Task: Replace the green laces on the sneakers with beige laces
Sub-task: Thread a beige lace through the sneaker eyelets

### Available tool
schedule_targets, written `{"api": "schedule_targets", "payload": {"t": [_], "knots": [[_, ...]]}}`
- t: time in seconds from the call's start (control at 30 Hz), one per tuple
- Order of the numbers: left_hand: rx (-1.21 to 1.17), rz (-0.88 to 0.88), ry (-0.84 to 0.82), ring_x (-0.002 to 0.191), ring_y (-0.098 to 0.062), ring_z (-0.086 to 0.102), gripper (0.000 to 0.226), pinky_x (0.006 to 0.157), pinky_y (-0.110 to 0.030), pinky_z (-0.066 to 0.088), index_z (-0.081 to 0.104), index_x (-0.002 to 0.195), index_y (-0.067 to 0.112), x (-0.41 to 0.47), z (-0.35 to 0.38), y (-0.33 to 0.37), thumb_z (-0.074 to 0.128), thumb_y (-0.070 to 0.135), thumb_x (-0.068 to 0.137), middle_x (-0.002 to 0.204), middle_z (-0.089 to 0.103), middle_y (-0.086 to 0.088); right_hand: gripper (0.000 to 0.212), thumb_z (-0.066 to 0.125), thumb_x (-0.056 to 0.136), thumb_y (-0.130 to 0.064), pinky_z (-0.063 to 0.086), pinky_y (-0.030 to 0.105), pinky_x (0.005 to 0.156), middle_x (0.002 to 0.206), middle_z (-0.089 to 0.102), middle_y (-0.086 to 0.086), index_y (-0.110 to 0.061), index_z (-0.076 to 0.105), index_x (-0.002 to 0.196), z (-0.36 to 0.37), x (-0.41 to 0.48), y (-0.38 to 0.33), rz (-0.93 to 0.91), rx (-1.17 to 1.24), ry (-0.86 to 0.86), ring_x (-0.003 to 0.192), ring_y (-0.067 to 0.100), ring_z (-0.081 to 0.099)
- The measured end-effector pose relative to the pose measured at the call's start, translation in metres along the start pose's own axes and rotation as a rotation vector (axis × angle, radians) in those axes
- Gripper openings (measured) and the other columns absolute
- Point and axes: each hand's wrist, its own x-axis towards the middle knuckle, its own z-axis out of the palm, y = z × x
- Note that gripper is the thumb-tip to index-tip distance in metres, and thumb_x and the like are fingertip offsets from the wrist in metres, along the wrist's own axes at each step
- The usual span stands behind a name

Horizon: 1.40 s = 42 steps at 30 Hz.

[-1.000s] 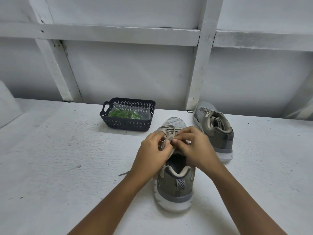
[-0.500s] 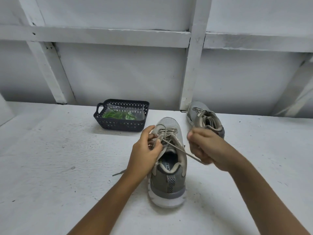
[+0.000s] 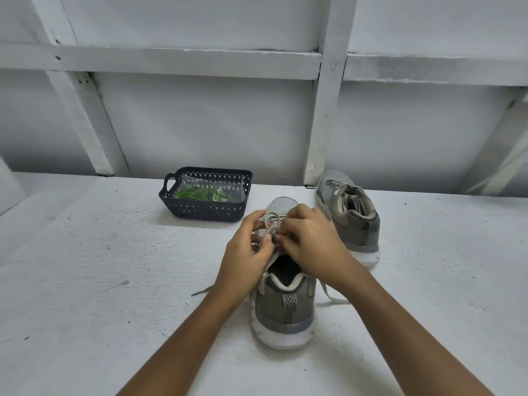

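rough white floor (image 3: 85, 281), white timber-framed wall (image 3: 205, 124).

We're getting soft, flat, coolish light here, with just a faint shadow on the table (image 3: 85, 281) at 6 o'clock of the basket (image 3: 205, 208). The wide-angle lens bends the wall beams (image 3: 325, 110) toward 10 and 2 o'clock, but we see things pretty sharp.

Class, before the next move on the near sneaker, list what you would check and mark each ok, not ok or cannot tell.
1. The left hand and right hand pinch the beige lace: ok.
2. The near sneaker sits flat on the table: ok.
3. The green laces lie bagged in the basket: ok.
4. Tied snugly: cannot tell, hands hide it.
5. The far sneaker carries beige laces: ok.
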Motion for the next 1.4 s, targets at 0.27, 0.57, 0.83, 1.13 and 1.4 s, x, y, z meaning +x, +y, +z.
{"api": "schedule_targets", "payload": {"t": [0.27, 0.57, 0.83, 1.13, 1.4], "knots": [[0.009, 0.075, 0.011, 0.083, -0.004, 0.058, 0.038, 0.068, -0.022, 0.053, 0.046, 0.120, 0.039, 0.000, 0.002, 0.000, 0.053, 0.011, 0.094, 0.109, 0.057, 0.015, 0.024, 0.068, 0.082, -0.013, 0.043, 0.020, 0.080, 0.091, 0.068, -0.021, -0.031, 0.061, 0.067, -0.025, -0.034, 0.008, -0.089, 0.509, -0.124, 0.096, 0.010, 0.053], [0.086, 0.118, 0.073, 0.093, 0.000, 0.062, 0.038, 0.079, -0.029, 0.055, 0.046, 0.114, 0.046, -0.002, 0.002, 0.001, 0.054, 0.014, 0.093, 0.108, 0.063, 0.016, 0.021, 0.066, 0.085, -0.004, 0.038, 0.006, 0.073, 0.088, 0.071, -0.013, -0.017, 0.064, 0.069, -0.035, -0.034, 0.013, -0.072, 0.678, -0.209, 0.085, -0.004, 0.059], [0.112, 0.191, -0.120, 0.115, 0.006, 0.047, 0.049, 0.092, -0.002, 0.031, 0.047, 0.111, 0.053, 0.003, -0.012, 0.028, 0.059, 0.012, 0.089, 0.115, 0.056, 0.024, 0.015, 0.061, 0.090, -0.021, 0.050, 0.044, 0.078, 0.065, 0.063, -0.007, -0.019, 0.066, 0.076, -0.051, -0.003, 0.005, 0.080, 0.707, -0.019, 0.070, 0.012, 0.058], [-0.152, -0.038, 0.107, 0.063, -0.005, 0.056, 0.022, 0.065, -0.021, 0.043, 0.055, 0.076, 0.022, 0.039, -0.016, 0.047, 0.053, 0.006, 0.092, 0.067, 0.060, 0.004, 0.015, 0.060, 0.091, -0.026, 0.049, 0.031, 0.070, 0.072, 0.068, -0.001, -0.020, 0.069, 0.082, -0.031, -0.005, 0.021, 0.152, 0.475, -0.016, 0.076, 0.022, 0.064], [-0.662, -0.305, 0.123, 0.059, -0.016, 0.053, 0.026, 0.060, -0.029, 0.040, 0.051, 0.070, 0.015, 0.057, -0.022, 0.058, 0.042, 0.007, 0.094, 0.049, 0.053, 0.006, 0.013, 0.062, 0.090, -0.024, 0.037, 0.011, 0.051, 0.059, 0.063, -0.013, -0.023, 0.069, 0.079, -0.014, -0.020, 0.048, 0.328, 0.530, 0.013, 0.057, -0.001, 0.052]]}}
